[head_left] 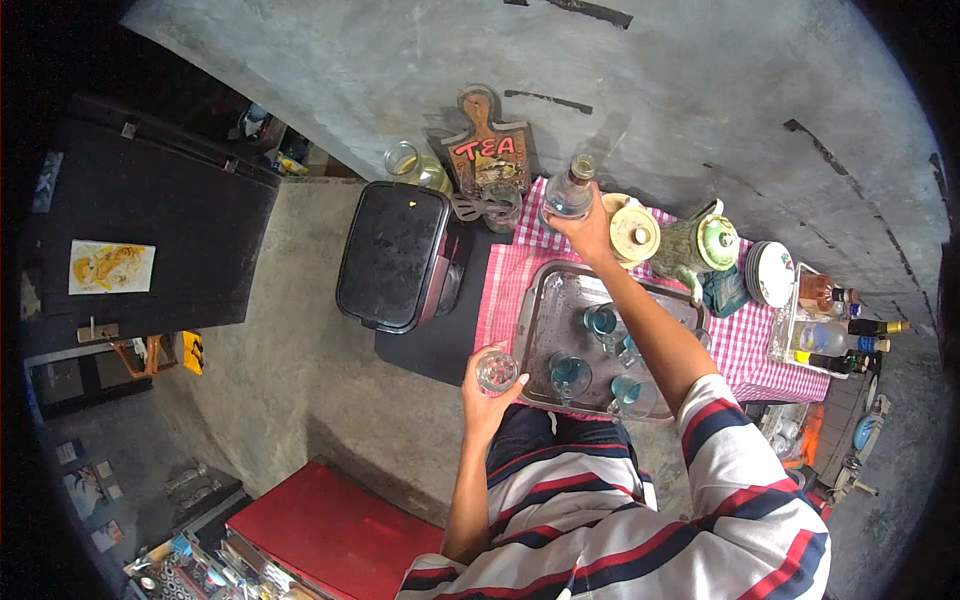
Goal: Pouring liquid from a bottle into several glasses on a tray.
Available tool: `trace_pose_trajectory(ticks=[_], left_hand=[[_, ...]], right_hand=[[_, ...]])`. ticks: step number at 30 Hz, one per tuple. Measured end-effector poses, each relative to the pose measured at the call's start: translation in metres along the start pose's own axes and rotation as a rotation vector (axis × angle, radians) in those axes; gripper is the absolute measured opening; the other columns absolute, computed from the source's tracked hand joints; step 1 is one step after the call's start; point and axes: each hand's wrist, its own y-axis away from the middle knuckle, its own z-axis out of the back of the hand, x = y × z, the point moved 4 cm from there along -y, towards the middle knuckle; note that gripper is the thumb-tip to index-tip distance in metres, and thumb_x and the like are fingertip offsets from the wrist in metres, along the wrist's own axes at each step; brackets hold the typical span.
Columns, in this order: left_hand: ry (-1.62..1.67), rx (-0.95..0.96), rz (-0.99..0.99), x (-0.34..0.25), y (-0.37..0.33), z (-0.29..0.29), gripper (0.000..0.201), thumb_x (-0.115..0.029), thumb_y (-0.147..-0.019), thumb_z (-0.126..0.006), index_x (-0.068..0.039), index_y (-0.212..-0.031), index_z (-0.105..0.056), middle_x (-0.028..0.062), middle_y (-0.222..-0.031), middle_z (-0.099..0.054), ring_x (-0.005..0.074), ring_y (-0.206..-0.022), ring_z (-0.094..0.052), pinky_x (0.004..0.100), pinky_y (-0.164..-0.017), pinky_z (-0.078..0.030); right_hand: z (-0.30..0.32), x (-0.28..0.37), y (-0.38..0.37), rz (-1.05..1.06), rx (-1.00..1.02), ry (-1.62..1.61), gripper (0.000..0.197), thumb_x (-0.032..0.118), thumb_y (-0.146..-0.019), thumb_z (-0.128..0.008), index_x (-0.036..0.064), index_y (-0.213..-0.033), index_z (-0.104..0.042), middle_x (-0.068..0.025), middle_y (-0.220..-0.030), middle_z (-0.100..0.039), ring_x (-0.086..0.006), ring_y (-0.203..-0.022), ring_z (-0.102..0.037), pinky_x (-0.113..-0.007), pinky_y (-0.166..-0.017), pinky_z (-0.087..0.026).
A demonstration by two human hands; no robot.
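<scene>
My left hand (487,398) holds a small clear glass (496,371) just off the left edge of a metal tray (535,325). Stretched forward, my right hand (588,230) grips a clear glass bottle (569,190) standing at the back of the red-and-white checked cloth (745,345). Several blue-tinted glasses (571,372) stand on the tray under my right forearm.
A black lidded bin (392,255) stands left of the table. At the back are a glass jar (412,165), a wooden sign board (487,145), a cream lidded pot (633,232), a green teapot (700,245), stacked plates (770,272) and a bottle rack (825,335). A red box (335,530) lies below.
</scene>
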Motion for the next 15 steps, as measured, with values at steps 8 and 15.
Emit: trace_pose_trajectory(ticks=[8, 15], left_hand=[[0.021, 0.046, -0.024, -0.005, 0.006, -0.003, 0.056, 0.001, -0.072, -0.081, -0.001, -0.120, -0.053, 0.0108, -0.125, -0.060, 0.0172, -0.111, -0.058, 0.0315, -0.098, -0.046], [0.045, 0.157, -0.086, -0.039, 0.008, -0.024, 0.056, 0.004, -0.074, -0.079, -0.002, -0.123, -0.052, 0.0117, -0.128, -0.059, 0.0171, -0.106, -0.062, 0.0312, -0.094, -0.049]], right_hand=[[0.018, 0.051, -0.005, 0.065, -0.009, -0.193, 0.065, 0.012, -0.064, -0.085, 0.0047, -0.119, -0.052, -0.0091, -0.107, -0.066, -0.0187, -0.102, -0.064, -0.033, -0.093, -0.048], [0.067, 0.163, -0.001, 0.237, -0.044, -0.201, 0.069, 0.015, -0.064, -0.088, 0.0016, -0.122, -0.052, -0.0098, -0.112, -0.065, -0.0181, -0.106, -0.062, -0.034, -0.096, -0.047]])
